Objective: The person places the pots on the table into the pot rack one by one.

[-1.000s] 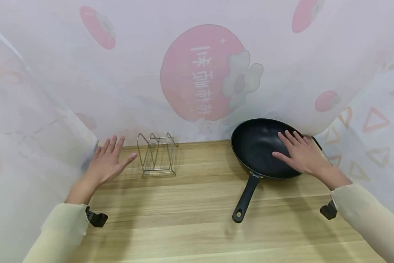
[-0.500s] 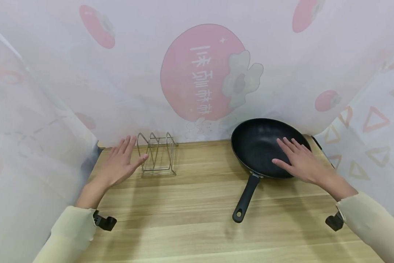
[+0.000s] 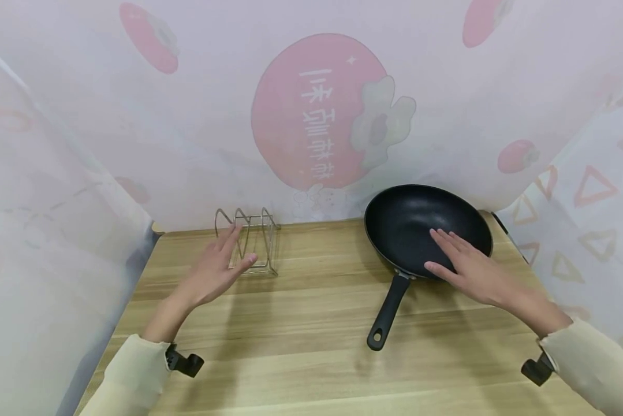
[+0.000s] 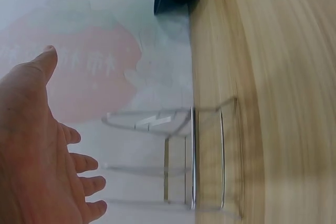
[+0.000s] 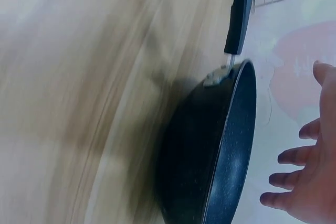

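Note:
A black frying pan point(image 3: 410, 225) sits on the wooden table toward the back right, its handle point(image 3: 389, 312) angled to the front. My right hand point(image 3: 469, 268) is above the pan's right side with fingers extended; in the right wrist view the hand point(image 5: 310, 166) shows apart from the pan's rim point(image 5: 231, 114). A silver wire rack point(image 3: 267, 242) stands at the back left. My left hand point(image 3: 212, 271) overlaps the rack's left part in the head view. From the left wrist, the palm and spread fingers point(image 4: 84, 163) hang beside the rack point(image 4: 194, 161), holding nothing.
The wooden tabletop point(image 3: 311, 323) ends at a white cloth point(image 3: 202, 115) with pink prints along the back. Cloth side walls point(image 3: 36, 219) close in on the left and right. Dark wrist mounts point(image 3: 183, 363) sit at both sleeves.
My left hand has moved right, from beside the rack to in front of its left part. My right hand has drifted slightly downward in view. The pan and rack have stayed put.

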`<state>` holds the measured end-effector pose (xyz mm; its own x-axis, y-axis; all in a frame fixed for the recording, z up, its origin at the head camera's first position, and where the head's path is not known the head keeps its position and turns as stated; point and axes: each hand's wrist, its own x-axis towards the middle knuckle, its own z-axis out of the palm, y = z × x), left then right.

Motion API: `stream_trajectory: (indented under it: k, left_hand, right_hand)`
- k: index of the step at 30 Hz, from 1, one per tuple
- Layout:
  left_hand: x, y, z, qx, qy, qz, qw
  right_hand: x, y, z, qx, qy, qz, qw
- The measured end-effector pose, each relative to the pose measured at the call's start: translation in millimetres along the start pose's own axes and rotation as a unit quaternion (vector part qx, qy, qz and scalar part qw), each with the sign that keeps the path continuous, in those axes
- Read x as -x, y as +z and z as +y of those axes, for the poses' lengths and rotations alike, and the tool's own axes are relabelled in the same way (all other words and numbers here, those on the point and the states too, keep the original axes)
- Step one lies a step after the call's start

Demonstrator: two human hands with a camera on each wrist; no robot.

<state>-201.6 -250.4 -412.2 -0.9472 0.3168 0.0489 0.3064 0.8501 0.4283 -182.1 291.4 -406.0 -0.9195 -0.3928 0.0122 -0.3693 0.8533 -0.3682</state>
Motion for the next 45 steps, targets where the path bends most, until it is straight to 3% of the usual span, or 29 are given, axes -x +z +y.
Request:
stream_trajectory:
  k: [8, 14, 18, 22, 25, 30, 33, 40, 45]
  left_hand:
    - [1.8, 18.0, 29.4, 0.082, 0.009, -0.022, 0.9963]
    - [0.7, 32.4, 49.2, 0.155, 0.015, -0.045, 0.9867]
    - [-1.4, 40.2, 62.0, 0.180, 0.011, -0.057, 0.9820]
    - [-1.7, 49.8, 74.2, 0.202, 0.003, -0.068, 0.9770]
    - [-0.3, 58.3, 83.1, 0.219, -0.004, -0.084, 0.9720]
    - [1.0, 70.2, 97.3, 0.246, -0.007, -0.108, 0.9631]
    - [0.6, 75.3, 105.6, 0.271, -0.008, -0.117, 0.9553]
    - [-0.6, 92.2, 117.8, 0.350, -0.017, -0.151, 0.9241]
    - [-1.0, 102.4, 123.5, 0.388, -0.011, -0.175, 0.9049]
  right_hand:
    - [10.5, 5.8, -19.5, -0.036, -0.016, 0.021, 0.999]
    - [17.9, 9.2, -34.7, -0.071, -0.017, 0.021, 0.997]
    - [22.8, 10.4, -42.8, -0.114, -0.007, 0.017, 0.993]
    - [27.2, 11.9, -46.6, -0.182, 0.015, 0.001, 0.983]
    - [29.0, 14.1, -45.7, -0.279, 0.038, -0.035, 0.959]
    - [29.8, 23.0, -41.0, -0.416, 0.080, -0.082, 0.902]
    - [30.0, 30.8, -39.2, -0.448, 0.109, -0.088, 0.883]
    - [29.8, 49.1, -36.9, -0.515, 0.153, -0.094, 0.838]
    - [25.2, 58.8, -36.8, -0.546, 0.156, -0.096, 0.818]
